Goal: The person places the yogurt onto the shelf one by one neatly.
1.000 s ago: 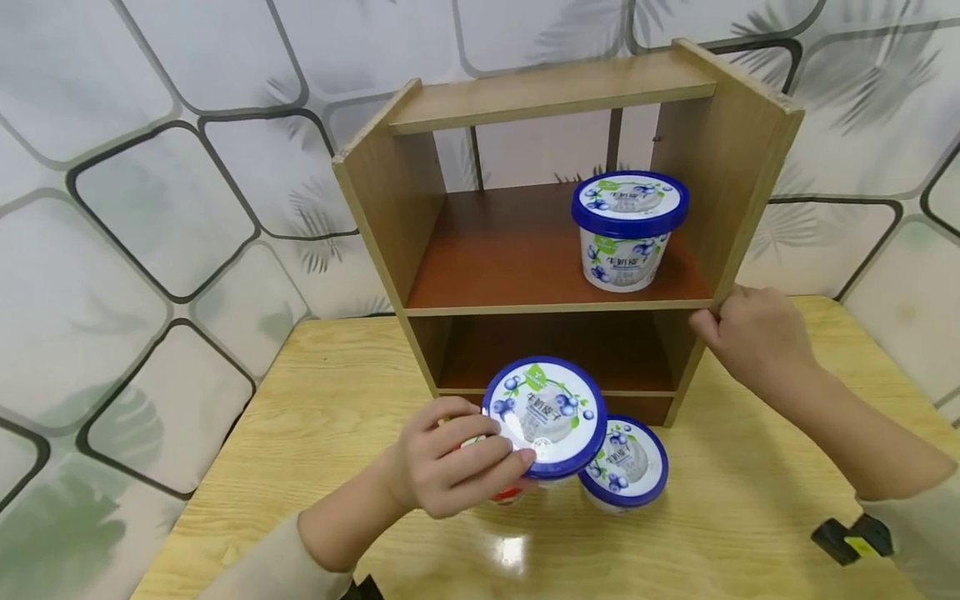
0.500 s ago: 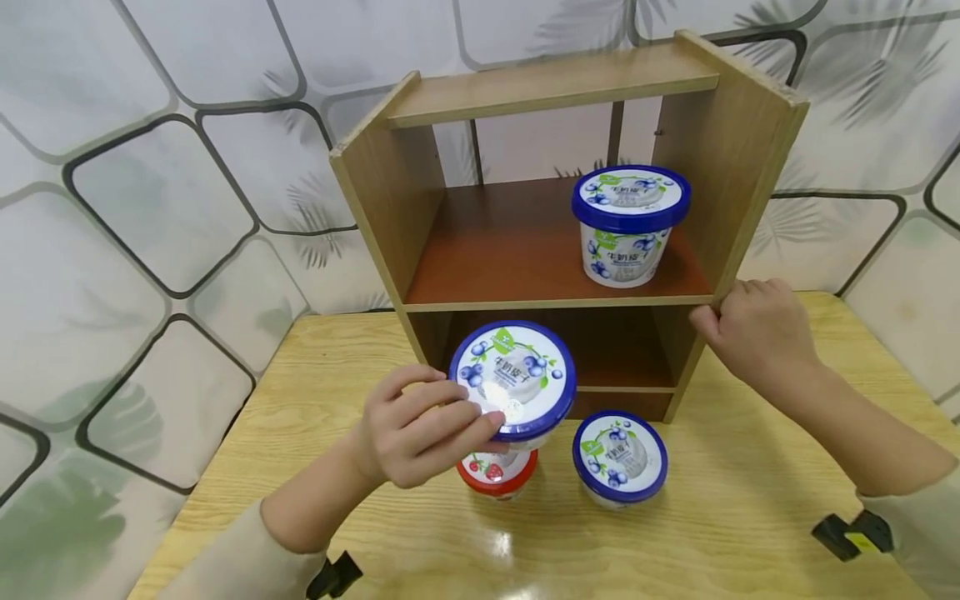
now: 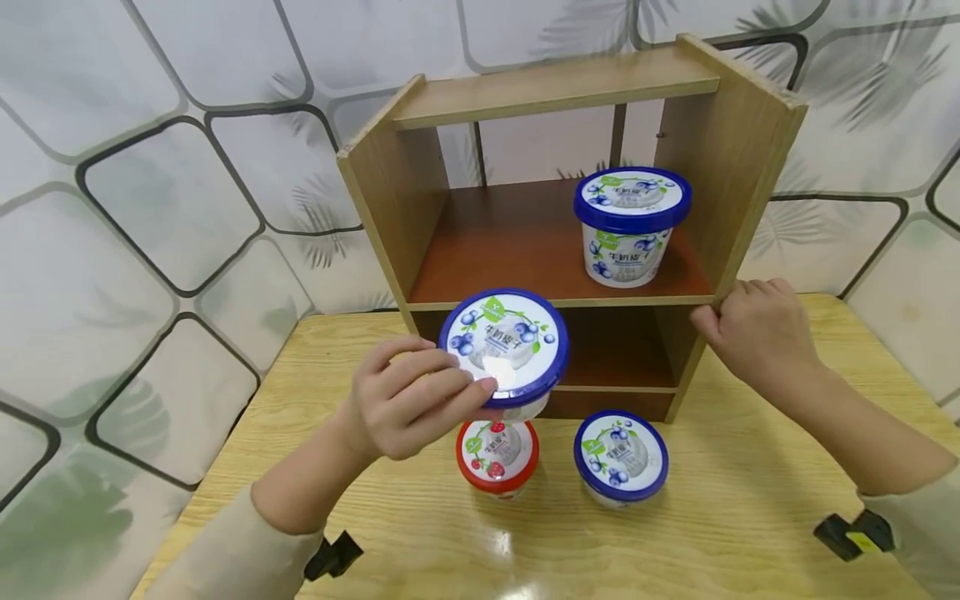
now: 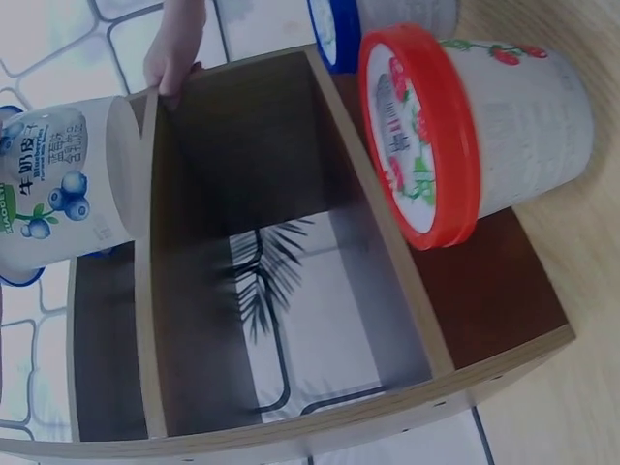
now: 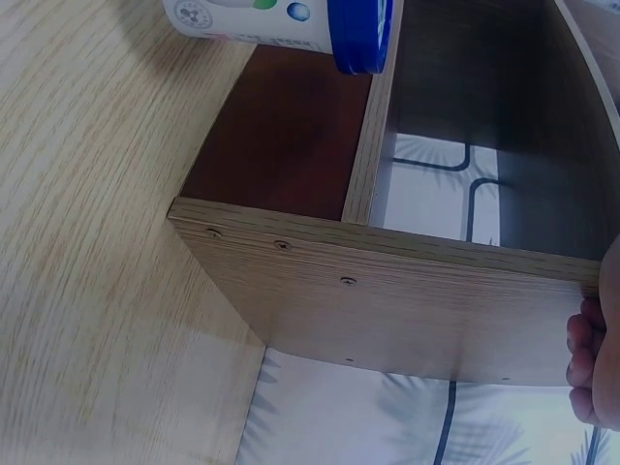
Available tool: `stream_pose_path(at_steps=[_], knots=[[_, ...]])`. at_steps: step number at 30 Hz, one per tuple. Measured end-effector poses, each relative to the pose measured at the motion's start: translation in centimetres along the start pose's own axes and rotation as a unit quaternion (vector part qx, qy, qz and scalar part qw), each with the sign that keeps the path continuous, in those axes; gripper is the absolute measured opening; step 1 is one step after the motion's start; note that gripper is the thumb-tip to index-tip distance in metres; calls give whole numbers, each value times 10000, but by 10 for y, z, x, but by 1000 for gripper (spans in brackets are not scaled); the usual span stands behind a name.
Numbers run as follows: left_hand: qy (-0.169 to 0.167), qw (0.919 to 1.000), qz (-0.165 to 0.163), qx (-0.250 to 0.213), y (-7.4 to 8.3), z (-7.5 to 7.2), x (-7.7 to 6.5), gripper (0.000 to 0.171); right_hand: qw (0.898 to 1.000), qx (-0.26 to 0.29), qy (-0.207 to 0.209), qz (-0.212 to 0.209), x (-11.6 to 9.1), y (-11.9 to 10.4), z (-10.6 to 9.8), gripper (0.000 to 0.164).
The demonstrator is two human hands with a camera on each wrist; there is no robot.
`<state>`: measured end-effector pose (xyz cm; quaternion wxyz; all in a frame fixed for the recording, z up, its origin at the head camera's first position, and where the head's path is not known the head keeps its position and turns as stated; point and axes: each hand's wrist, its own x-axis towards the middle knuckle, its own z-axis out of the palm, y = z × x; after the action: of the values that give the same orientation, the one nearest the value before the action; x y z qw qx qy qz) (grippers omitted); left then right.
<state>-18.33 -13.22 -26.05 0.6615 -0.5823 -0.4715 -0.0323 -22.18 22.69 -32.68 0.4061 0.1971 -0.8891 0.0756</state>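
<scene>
My left hand [image 3: 423,396] grips a blue-lidded tub [image 3: 506,346] with blueberries printed on it, raised in front of the shelf's lower opening. The left wrist view shows that tub's white side [image 4: 73,184] at the left edge. My right hand [image 3: 765,333] holds the right side panel of the small wooden shelf [image 3: 750,167], thumb at the front edge by the middle board. In the right wrist view, curled fingers [image 5: 583,358] lie against the panel's outer face. Another blueberry tub [image 3: 630,225] stands on the middle board, at the right.
On the table [image 3: 360,533], before the shelf, stand a red-lidded strawberry tub [image 3: 498,458] and a blue-lidded blueberry tub [image 3: 621,458], side by side. A patterned backdrop [image 3: 225,67] hangs behind the shelf, which has an opening at the back.
My left hand has lifted the blueberry tub up and to the left, away from the other blueberry tub; the strawberry tub now shows below it. My right hand stays on the shelf.
</scene>
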Motion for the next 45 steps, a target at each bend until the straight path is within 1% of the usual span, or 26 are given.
stream_pose_path(at_steps=[4, 8, 11, 14, 21, 26, 33, 36, 40, 45], knots=[[-69, 9998, -82, 162, -4, -2, 3, 21, 10000, 38, 63, -26, 1, 0, 1, 43], [-200, 9992, -266, 222, -9, -3, 5, 23, 10000, 54, 33, 16, 3, 0, 0, 42], [-202, 9987, -392, 239, -13, -2, 7, 23, 9999, 68, -74, 97, 3, 1, -2, 42], [-127, 9984, -486, 256, -18, 0, 7, 24, 9998, 62, -130, 104, 3, 1, -2, 42], [-250, 9952, -872, 381, -28, 4, 6, 27, 10000, 54, 42, -30, 1, 4, 2, 42], [-334, 9930, -1040, 444, -35, 7, 3, 27, 10000, 68, 40, 41, 0, 4, 3, 41], [-677, 9882, -1265, 541, -39, 9, -6, 28, 10000, 68, -34, 43, -1, 4, 4, 42], [-734, 9870, -1324, 546, -41, 10, -8, 27, 10000, 68, -32, 5, -1, 4, 4, 43], [-808, 9858, -1385, 489, -44, 12, -11, 28, 10000, 67, -38, -28, -1, 4, 4, 43], [-982, 9828, -1509, 408, -49, 17, -15, 31, 10000, 62, -11, -28, -1, 5, 5, 42]])
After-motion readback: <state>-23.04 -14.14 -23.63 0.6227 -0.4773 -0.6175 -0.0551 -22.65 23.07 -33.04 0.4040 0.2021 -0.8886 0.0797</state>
